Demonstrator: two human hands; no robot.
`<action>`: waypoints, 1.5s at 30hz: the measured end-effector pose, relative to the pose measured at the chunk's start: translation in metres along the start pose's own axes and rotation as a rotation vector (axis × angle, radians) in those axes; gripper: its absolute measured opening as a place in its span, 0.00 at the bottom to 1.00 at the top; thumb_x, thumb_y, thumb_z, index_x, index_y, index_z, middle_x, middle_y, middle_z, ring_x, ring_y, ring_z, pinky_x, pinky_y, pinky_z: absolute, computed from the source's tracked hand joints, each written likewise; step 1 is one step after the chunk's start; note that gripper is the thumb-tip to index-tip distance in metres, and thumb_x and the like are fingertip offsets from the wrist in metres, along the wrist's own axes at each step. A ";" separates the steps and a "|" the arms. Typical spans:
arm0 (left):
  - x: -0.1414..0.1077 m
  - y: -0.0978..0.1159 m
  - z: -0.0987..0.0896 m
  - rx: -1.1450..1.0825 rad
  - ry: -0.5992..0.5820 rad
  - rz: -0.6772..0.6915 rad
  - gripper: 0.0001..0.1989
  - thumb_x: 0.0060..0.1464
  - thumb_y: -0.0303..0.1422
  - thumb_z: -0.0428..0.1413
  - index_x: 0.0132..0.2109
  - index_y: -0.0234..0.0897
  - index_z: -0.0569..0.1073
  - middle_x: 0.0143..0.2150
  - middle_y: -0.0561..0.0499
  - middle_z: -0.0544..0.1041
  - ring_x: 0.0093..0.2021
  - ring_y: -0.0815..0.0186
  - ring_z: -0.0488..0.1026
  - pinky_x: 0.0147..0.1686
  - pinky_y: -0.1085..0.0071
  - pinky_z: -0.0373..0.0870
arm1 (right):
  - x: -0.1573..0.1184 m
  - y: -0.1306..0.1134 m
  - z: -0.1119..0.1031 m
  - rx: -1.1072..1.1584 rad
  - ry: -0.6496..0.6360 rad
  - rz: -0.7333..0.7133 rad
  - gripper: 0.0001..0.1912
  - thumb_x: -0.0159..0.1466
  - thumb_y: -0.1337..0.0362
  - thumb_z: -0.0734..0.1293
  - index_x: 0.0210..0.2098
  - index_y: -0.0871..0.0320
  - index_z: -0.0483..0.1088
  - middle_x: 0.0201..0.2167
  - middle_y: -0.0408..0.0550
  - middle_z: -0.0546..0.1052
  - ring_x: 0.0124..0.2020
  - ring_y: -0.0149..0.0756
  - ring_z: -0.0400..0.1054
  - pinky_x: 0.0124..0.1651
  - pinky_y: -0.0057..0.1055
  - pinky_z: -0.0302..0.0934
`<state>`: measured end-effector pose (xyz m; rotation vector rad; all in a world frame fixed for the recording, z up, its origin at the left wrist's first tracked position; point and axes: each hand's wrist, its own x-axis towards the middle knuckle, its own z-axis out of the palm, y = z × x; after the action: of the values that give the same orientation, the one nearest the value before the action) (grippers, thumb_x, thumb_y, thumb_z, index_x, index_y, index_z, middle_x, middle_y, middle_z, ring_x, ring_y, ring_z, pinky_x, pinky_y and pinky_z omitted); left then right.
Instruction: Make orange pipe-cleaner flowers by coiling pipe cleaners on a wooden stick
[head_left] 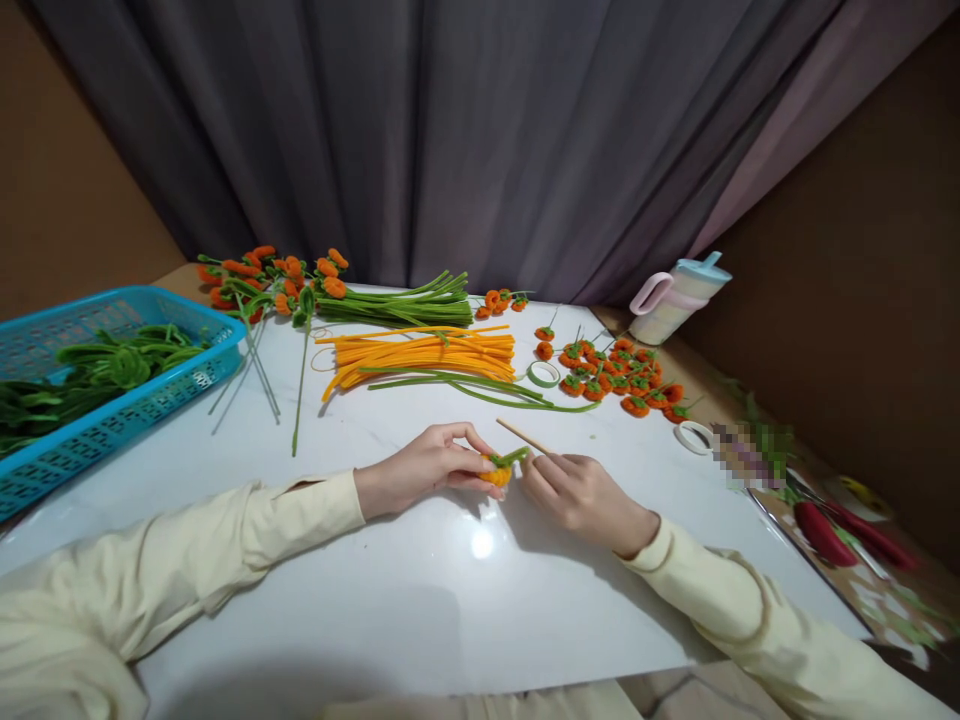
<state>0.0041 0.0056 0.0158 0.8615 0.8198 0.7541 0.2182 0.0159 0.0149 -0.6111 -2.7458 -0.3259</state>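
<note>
My left hand (442, 462) pinches a small round orange fruit made of pipe cleaner (495, 478). A green pipe-cleaner piece (514, 457) lies across the fruit's top, its free end pointing right. Close beside it, my right hand (581, 500) is closed around a thin wooden stick (523, 436) that slants up to the left. Its fingertips are at the green end; whether they grip that too, I cannot tell. Beyond the hands lie loose green pipe cleaners (480, 385) and an orange pipe-cleaner bundle (427, 358).
A blue basket (150, 400) of green pieces stands left. Green stems (405, 305) and orange flower-like pieces (289, 275) lie behind. Finished-looking orange fruits (619, 370), tape rolls (544, 374), a tumbler (671, 305) and red-handled scissors (825, 535) are right.
</note>
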 end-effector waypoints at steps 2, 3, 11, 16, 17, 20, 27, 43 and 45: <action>0.000 0.001 -0.003 0.017 -0.006 -0.005 0.14 0.42 0.31 0.63 0.32 0.32 0.66 0.30 0.45 0.78 0.32 0.62 0.78 0.35 0.72 0.71 | 0.004 0.002 -0.002 0.409 -0.115 0.243 0.17 0.68 0.65 0.53 0.28 0.63 0.66 0.22 0.47 0.69 0.21 0.28 0.60 0.24 0.27 0.52; -0.001 0.001 -0.004 0.038 -0.012 0.007 0.14 0.43 0.31 0.63 0.32 0.32 0.66 0.30 0.46 0.78 0.32 0.61 0.78 0.35 0.72 0.71 | 0.007 0.003 -0.004 0.671 -0.194 0.376 0.16 0.67 0.61 0.54 0.29 0.63 0.67 0.22 0.46 0.70 0.22 0.28 0.62 0.24 0.26 0.55; -0.002 0.002 -0.007 0.441 -0.111 0.208 0.08 0.47 0.30 0.57 0.35 0.33 0.67 0.30 0.49 0.76 0.31 0.65 0.76 0.32 0.71 0.72 | 0.020 0.022 0.002 1.971 -0.581 0.739 0.17 0.59 0.55 0.66 0.34 0.66 0.68 0.24 0.50 0.73 0.21 0.29 0.67 0.17 0.21 0.59; -0.008 0.010 -0.012 1.072 -0.069 0.722 0.09 0.52 0.27 0.51 0.42 0.35 0.72 0.39 0.47 0.76 0.36 0.67 0.73 0.38 0.74 0.69 | 0.025 0.021 0.008 2.175 -0.691 0.720 0.13 0.60 0.60 0.66 0.35 0.66 0.71 0.12 0.36 0.62 0.10 0.19 0.47 0.10 0.16 0.46; -0.009 0.013 -0.014 1.147 -0.098 0.788 0.10 0.53 0.27 0.50 0.43 0.35 0.72 0.40 0.46 0.76 0.38 0.66 0.73 0.40 0.73 0.68 | 0.026 0.021 0.008 2.199 -0.701 0.719 0.12 0.60 0.60 0.66 0.35 0.65 0.71 0.11 0.35 0.59 0.10 0.19 0.44 0.09 0.15 0.43; -0.011 0.021 -0.018 1.280 -0.168 0.870 0.12 0.55 0.29 0.50 0.46 0.35 0.71 0.43 0.43 0.75 0.42 0.63 0.72 0.42 0.72 0.67 | 0.035 0.025 0.005 2.165 -0.688 0.668 0.10 0.60 0.63 0.66 0.34 0.66 0.72 0.08 0.33 0.57 0.08 0.18 0.40 0.09 0.16 0.40; -0.012 0.045 -0.024 1.388 -0.204 0.949 0.11 0.59 0.28 0.47 0.45 0.36 0.72 0.51 0.41 0.70 0.49 0.61 0.68 0.49 0.68 0.64 | 0.072 0.044 -0.006 1.926 -0.720 0.471 0.11 0.55 0.65 0.68 0.31 0.69 0.76 0.06 0.39 0.63 0.05 0.18 0.44 0.09 0.19 0.34; -0.007 0.046 -0.016 0.713 -0.176 0.344 0.07 0.48 0.35 0.60 0.29 0.34 0.75 0.40 0.49 0.66 0.43 0.65 0.66 0.44 0.71 0.63 | 0.080 0.007 -0.049 0.141 -0.347 0.078 0.05 0.46 0.73 0.64 0.15 0.62 0.68 0.11 0.44 0.65 0.15 0.25 0.48 0.21 0.28 0.37; -0.002 0.042 -0.017 0.461 -0.189 0.159 0.08 0.43 0.35 0.62 0.28 0.33 0.75 0.36 0.49 0.69 0.37 0.67 0.67 0.38 0.72 0.64 | 0.075 -0.002 -0.049 -0.073 -0.278 0.007 0.05 0.48 0.73 0.63 0.18 0.62 0.70 0.14 0.48 0.69 0.15 0.28 0.53 0.21 0.29 0.37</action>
<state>-0.0215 0.0282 0.0457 1.4019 0.7727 0.6169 0.1646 0.0286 0.0856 -0.7352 -3.0065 -0.3650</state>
